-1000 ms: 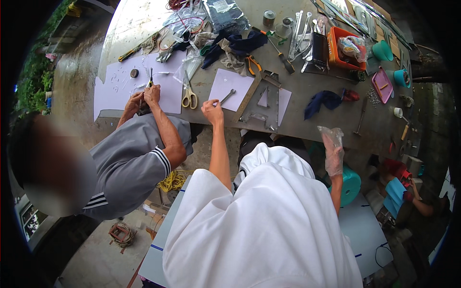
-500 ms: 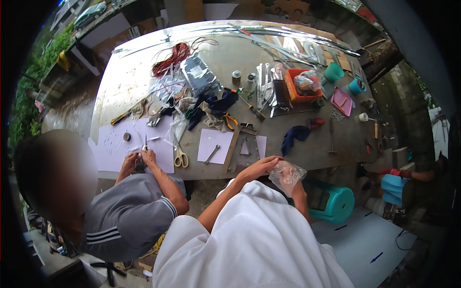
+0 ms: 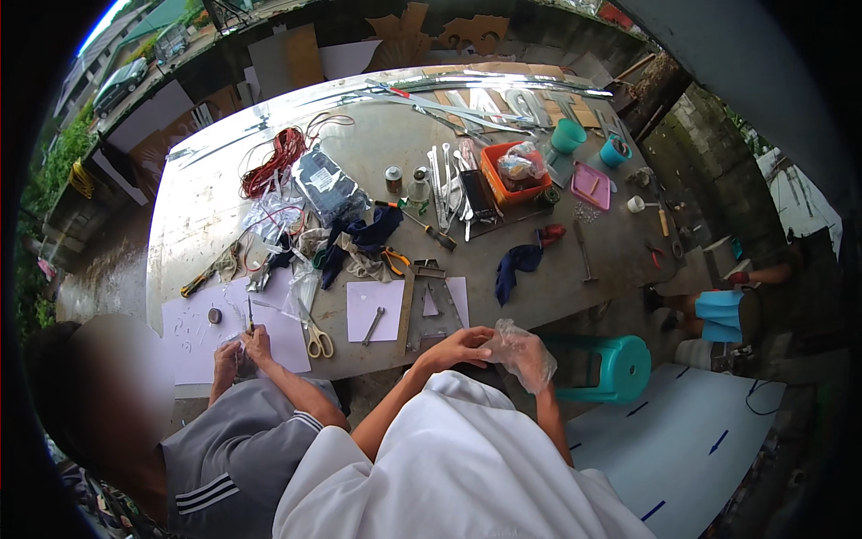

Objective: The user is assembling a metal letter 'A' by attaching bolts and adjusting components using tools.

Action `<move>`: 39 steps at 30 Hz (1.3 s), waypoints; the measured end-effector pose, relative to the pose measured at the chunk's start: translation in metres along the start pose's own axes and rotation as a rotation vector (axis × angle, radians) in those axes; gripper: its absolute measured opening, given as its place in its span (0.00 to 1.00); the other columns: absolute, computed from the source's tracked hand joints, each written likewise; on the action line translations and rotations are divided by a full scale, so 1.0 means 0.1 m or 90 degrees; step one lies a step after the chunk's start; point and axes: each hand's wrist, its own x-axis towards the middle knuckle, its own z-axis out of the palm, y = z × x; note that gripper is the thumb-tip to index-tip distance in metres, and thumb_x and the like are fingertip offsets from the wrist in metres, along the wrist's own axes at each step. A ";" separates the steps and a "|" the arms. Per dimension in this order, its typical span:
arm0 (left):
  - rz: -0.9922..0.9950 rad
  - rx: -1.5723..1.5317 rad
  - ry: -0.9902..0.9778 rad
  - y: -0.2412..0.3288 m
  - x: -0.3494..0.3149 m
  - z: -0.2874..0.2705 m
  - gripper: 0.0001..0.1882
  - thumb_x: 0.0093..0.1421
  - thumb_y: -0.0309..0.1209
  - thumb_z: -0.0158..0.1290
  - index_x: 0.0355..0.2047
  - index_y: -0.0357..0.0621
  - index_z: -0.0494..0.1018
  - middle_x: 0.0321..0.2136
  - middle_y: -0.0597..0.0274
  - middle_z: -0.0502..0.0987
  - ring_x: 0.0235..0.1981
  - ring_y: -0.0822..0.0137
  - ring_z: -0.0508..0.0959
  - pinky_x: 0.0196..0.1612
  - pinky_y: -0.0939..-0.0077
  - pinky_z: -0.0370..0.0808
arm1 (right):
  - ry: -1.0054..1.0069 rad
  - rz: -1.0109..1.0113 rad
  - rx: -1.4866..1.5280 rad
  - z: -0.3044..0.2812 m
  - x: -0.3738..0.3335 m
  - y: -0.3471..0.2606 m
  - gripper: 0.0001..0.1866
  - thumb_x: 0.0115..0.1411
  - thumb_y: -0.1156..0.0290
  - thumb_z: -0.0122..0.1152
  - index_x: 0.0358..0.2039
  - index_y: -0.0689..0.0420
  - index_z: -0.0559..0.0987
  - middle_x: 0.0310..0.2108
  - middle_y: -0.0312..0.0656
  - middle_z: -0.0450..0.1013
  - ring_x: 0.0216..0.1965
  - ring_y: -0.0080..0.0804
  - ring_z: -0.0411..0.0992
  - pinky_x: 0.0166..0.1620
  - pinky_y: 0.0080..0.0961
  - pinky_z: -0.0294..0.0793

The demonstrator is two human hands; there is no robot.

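Observation:
A crumpled clear plastic bag (image 3: 514, 341) is spread over my right hand (image 3: 532, 363), just off the table's near edge. That hand's fingers show blurrily through the plastic and look curled on the bag; whether they are inside it I cannot tell. My left hand (image 3: 456, 349) reaches in from the left with its fingers stretched out, the tips at the bag's left edge. Beyond my hands, a wrench (image 3: 373, 325) lies on a pale lilac sheet (image 3: 359, 301), beside a metal square (image 3: 409, 310) and a metal frame-like piece (image 3: 431, 269).
At my left a co-worker in a grey shirt (image 3: 247, 440) handles a small tool over a lilac sheet (image 3: 189, 337). Scissors (image 3: 318, 341), a screwdriver (image 3: 440, 236), an orange basket (image 3: 489, 166) and red wire (image 3: 274, 162) lie on the metal table (image 3: 215, 180). A teal stool (image 3: 620, 370) stands right.
The view has shifted, so the table sits lower and further left. My left hand has slid off the top of the bag to its left edge; the bag stays on my right hand.

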 end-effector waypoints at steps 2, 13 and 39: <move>0.034 -0.022 0.023 0.03 -0.02 -0.01 0.36 0.61 0.33 0.67 0.65 0.33 0.65 0.57 0.49 0.76 0.49 0.60 0.81 0.54 0.66 0.79 | -0.045 0.034 0.224 0.05 0.02 0.05 0.27 0.70 0.48 0.57 0.43 0.63 0.85 0.35 0.37 0.79 0.35 0.23 0.74 0.38 0.21 0.71; 0.177 0.039 0.219 0.25 -0.20 0.01 0.26 0.64 0.28 0.64 0.60 0.28 0.73 0.49 0.53 0.82 0.46 0.69 0.82 0.55 0.74 0.79 | -0.101 0.035 0.197 0.15 0.23 -0.32 0.29 0.71 0.47 0.55 0.51 0.63 0.83 0.38 0.37 0.79 0.37 0.22 0.74 0.41 0.24 0.73; 0.159 0.530 0.247 0.22 0.74 0.34 0.42 0.46 0.14 0.65 0.64 0.46 0.70 0.50 0.57 0.76 0.46 0.66 0.81 0.42 0.72 0.84 | -0.101 -0.038 -0.430 -0.03 0.73 0.38 0.20 0.60 0.67 0.62 0.53 0.59 0.80 0.49 0.54 0.79 0.50 0.51 0.78 0.54 0.43 0.77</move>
